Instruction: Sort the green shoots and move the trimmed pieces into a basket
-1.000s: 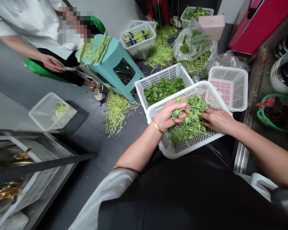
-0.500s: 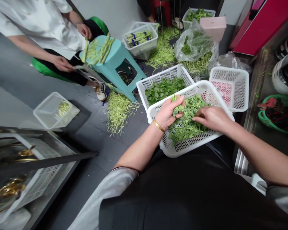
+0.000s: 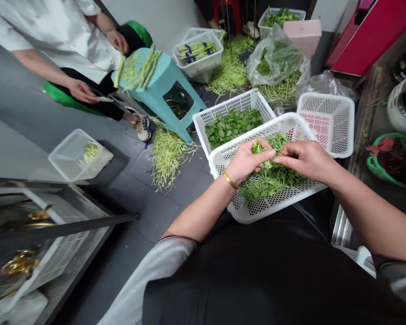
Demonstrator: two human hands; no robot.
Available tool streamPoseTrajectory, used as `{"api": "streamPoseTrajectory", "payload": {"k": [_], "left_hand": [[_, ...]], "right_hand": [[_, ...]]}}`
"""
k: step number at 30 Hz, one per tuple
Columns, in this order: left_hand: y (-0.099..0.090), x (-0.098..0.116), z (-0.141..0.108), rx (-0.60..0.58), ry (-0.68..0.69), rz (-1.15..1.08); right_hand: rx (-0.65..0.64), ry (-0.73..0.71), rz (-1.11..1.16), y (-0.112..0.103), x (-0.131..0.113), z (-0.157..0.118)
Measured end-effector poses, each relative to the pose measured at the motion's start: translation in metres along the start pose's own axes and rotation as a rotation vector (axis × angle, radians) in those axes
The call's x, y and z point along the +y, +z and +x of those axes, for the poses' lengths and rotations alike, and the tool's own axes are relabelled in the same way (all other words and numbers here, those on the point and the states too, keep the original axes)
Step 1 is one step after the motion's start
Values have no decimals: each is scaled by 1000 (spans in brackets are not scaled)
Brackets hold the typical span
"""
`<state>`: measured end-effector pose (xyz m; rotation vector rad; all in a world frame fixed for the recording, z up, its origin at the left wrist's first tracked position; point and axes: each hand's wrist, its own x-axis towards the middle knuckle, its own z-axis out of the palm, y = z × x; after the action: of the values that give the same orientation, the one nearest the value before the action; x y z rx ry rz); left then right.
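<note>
A white perforated plastic basket [image 3: 245, 212] rests on my lap, with frilly leafy greens [image 3: 267, 185] spread inside. Over it, my left hand [image 3: 246, 158] is closed around a small bunch of the greens [image 3: 257, 146], its thumb stretched toward my other hand. My right hand [image 3: 304, 158] pinches thumb against forefinger close beside that bunch; whatever lies between its fingertips is too small to make out. Right behind stands a second white basket [image 3: 200, 122] holding flat dark-green leaves [image 3: 233, 126].
A white basket [image 3: 341, 126] stands to the right. Across from me a co-worker [image 3: 84, 45] sits at a teal stool [image 3: 169, 95] bearing long green stalks. Peelings [image 3: 169, 155] litter the floor. A metal rack [image 3: 84, 207] is at left, a counter [image 3: 352, 180] at right.
My right hand has risen from the greens in the basket to beside my left hand. My left hand has shifted slightly right, its thumb now extended over the bunch.
</note>
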<state>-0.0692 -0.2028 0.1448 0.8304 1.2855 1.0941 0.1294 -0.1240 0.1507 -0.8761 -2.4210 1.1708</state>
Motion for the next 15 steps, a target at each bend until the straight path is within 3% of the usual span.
{"api": "streamPoseTrajectory", "payload": {"k": [3,6,8,11,12,15], "left_hand": [[3,2,-4,34,154,66],[10,3,-13,209,459,273],[13,4,-18,276,551,368],[8,3,-19,260,494,283],[4,3,-17,228,428,201],[-8,7,-9,60,191,-93]], "right_hand": [[53,42,295,7,-2,3],[183,109,589,25,-9,9],[271,111,695,37,-16,9],[345,-38,428,41,-24,-5],[290,-141,270,36,-24,-14],[-30,-411,-94,9,-12,-39]]}}
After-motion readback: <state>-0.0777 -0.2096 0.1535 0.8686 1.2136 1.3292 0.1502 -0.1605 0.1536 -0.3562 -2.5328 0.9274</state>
